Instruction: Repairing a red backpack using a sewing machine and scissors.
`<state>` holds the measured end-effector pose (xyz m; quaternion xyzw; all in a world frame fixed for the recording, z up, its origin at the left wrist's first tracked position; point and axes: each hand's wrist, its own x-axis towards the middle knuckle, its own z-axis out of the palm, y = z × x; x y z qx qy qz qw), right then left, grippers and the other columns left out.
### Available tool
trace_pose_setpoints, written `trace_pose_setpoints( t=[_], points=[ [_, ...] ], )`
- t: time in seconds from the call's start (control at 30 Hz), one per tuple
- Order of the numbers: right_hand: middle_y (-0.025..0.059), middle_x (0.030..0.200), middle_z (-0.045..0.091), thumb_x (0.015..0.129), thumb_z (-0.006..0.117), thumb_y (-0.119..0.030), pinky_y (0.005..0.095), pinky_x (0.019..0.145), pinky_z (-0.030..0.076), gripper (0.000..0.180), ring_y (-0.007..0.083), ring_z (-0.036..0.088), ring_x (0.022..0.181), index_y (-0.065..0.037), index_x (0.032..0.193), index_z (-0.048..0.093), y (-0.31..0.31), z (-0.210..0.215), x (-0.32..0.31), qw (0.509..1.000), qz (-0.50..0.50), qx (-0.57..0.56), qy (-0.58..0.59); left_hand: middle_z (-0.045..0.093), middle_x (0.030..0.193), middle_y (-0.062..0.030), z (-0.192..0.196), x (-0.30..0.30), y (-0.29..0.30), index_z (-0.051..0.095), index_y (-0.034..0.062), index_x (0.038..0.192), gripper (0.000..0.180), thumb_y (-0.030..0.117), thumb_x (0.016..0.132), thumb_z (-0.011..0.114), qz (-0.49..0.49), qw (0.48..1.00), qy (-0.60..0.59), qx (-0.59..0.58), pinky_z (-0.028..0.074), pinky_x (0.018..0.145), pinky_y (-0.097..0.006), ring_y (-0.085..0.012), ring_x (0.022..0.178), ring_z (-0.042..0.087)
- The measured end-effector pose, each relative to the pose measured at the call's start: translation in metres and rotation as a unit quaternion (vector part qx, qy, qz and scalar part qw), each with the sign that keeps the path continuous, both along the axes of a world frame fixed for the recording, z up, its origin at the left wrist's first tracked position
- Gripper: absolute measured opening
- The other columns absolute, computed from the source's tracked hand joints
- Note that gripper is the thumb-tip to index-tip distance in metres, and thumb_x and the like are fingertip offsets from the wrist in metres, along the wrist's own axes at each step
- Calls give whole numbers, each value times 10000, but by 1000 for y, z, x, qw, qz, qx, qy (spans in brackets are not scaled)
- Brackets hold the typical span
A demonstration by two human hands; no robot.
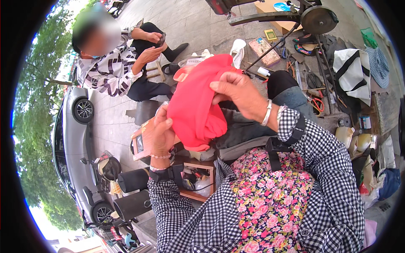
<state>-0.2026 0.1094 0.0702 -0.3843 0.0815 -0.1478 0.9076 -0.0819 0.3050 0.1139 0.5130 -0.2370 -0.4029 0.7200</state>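
A bright red piece of soft cloth is stretched between my hands above my lap; whether it is a garment or a bag I cannot tell. My left hand grips its left edge, the thumb on top and the other fingers partly behind the fabric. At the upper right, my right hand pinches a fold of the cloth between thumb and fingers. A lighter, peach-coloured part shows at the cloth's far edge. The cloth hangs in loose folds toward my knees and hides what lies directly under it.
A person sits at the far left, holding a small dark object. An open wooden box stands by my lap. To the right lie orange-handled scissors, several tools and a white bag. A wheeled machine stands far right.
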Motion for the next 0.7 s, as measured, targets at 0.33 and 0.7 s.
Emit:
trace_pose_setpoints(
  t=[0.33,0.7],
  points=[
    [77,737,593,777,597,-190,272,523,514,161,144,593,571,-50,803,520,18,-14,-16,982,128,76,118,577,948,-84,38,28,6,505,-44,1011,225,113,853,474,43,944,-254,204,439,738,-228,-105,809,551],
    [66,742,587,701,599,-72,251,619,438,130,134,550,673,4,803,578,-39,-19,44,900,-128,-406,-98,529,1111,-134,44,30,72,464,-30,1127,337,158,850,506,25,980,-171,102,394,896,-327,-207,1019,513]
  ],
)
